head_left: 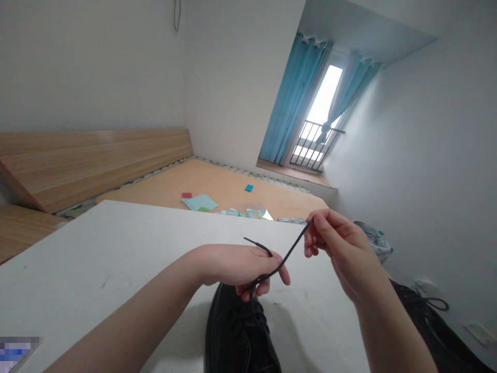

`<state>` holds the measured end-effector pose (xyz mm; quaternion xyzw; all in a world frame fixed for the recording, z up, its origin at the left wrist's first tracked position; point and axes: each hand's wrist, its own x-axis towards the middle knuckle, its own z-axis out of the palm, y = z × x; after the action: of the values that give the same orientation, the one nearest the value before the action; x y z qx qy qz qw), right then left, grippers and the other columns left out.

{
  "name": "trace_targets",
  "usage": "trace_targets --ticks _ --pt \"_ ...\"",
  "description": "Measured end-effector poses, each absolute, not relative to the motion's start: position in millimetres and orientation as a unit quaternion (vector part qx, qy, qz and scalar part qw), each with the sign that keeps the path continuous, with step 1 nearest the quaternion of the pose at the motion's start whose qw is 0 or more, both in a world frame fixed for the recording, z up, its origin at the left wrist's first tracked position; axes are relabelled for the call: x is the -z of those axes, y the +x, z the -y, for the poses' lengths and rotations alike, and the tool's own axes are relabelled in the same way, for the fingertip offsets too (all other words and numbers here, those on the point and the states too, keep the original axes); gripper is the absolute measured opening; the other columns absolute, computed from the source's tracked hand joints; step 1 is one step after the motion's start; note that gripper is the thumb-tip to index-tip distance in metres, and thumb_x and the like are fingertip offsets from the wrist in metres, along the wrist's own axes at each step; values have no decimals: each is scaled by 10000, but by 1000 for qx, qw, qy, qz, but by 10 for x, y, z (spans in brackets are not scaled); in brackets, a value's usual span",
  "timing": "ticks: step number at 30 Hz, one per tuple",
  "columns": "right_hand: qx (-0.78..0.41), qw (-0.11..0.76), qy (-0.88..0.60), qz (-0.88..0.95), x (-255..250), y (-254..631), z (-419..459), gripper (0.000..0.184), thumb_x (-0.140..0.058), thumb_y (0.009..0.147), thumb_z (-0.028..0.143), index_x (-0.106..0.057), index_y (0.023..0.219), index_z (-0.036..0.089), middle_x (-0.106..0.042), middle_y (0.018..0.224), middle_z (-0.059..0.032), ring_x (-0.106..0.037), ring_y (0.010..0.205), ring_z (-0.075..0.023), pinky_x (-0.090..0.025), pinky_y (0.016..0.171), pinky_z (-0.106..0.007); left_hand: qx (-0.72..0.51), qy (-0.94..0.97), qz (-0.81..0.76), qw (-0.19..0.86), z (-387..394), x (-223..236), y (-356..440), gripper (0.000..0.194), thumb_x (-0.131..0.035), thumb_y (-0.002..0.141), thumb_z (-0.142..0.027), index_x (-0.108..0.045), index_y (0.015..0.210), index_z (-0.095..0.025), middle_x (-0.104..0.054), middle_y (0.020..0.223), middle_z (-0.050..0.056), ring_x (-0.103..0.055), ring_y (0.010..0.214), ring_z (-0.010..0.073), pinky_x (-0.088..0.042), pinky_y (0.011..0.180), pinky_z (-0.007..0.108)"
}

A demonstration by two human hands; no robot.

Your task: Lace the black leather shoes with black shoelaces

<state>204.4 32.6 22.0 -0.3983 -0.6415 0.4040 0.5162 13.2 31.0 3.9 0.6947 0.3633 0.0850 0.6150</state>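
Forearms [155, 311], black lace [292, 247] — blurred blue patch [13, 354]

A shoe [236, 336] rests on a table [135, 238], a second shoe [430, 326] to its right; past the table's far edge, packets [257, 211] lie on a bed [217, 181].

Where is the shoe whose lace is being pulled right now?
In the head view, the black shoe is at bottom centre, over the white tabletop, just below the left hand; its lace runs up to the right hand.
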Motion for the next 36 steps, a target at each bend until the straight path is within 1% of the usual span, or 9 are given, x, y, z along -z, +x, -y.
trace_targets --ticks 3,6,10,12,14,18,25,30,36 --pt "-402 496 -393 662 -257 2090 -310 284 -660 851 457 -604 770 191 -570 525 42 -531 447 -93 -374 456 -211 -163 659 -378 629 -335 -48 140 395 -316 984 -424 -633 1065 -203 -549 794 -21 -393 439 40 -311 466 200" --pt "-452 446 -371 678 -301 2124 -255 280 -643 864 456 -620 769 193 -588 494 36 -532 422 -100 -368 446 -216 -265 592 -378 661 -373 -33 127 338 -366 964 -401 -615 1005 -176 -592 899 13 -509 488 58 -326 475 210" --pt "-537 193 -371 733 -307 2077 -135 286 -653 844 439 -687 761 168 -675 591 -23 -608 519 -134 -441 515 -239 -275 584 -357 675 -396 -3 99 351 -381 949 -431 -593 887 -158 -543 675 -20 -528 569 113 -397 546 238" --pt "-519 57 -376 765 -266 2030 -100 230 -663 836 379 -735 882 165 -700 676 -36 -630 609 -146 -469 580 -250 -270 600 -349 668 -383 -11 83 364 -418 937 -424 -618 808 -149 -523 647 -25 -511 596 116 -390 568 242" --pt "-475 -11 -385 791 -199 1988 -103 200 -643 847 324 -739 936 172 -690 701 -27 -623 646 -145 -465 603 -244 -262 624 -350 648 -358 -39 69 360 -453 924 -397 -652 762 -144 -534 664 -18 -515 638 123 -384 598 249" --pt "-463 49 -409 785 -55 1940 -182 171 -620 862 328 -635 791 173 -575 634 21 -543 586 -118 -432 555 -224 -221 686 -371 586 -299 -112 52 381 -427 926 -392 -692 794 -152 -601 739 8 -544 706 147 -423 693 274" --pt "-469 130 -420 766 37 1872 -277 208 -654 828 359 -526 789 199 -521 697 38 -501 624 -111 -426 555 -211 -163 794 -396 432 -208 -188 38 404 -382 929 -378 -749 881 -216 -709 947 18 -604 914 194 -415 839 260" --pt "-472 97 -411 774 143 1821 -368 195 -597 827 288 -565 669 177 -581 606 25 -483 542 -98 -370 488 -200 -165 795 -418 408 -135 -230 18 402 -401 922 -410 -754 851 -230 -726 994 28 -608 955 222 -406 866 273" --pt "-475 85 -423 767 269 1794 -415 249 -509 800 178 -534 552 177 -559 523 29 -503 507 -98 -366 502 -204 -172 797 -432 385 -22 -300 18 319 -478 883 -367 -744 799 -212 -736 886 57 -626 827 220 -437 769 272"
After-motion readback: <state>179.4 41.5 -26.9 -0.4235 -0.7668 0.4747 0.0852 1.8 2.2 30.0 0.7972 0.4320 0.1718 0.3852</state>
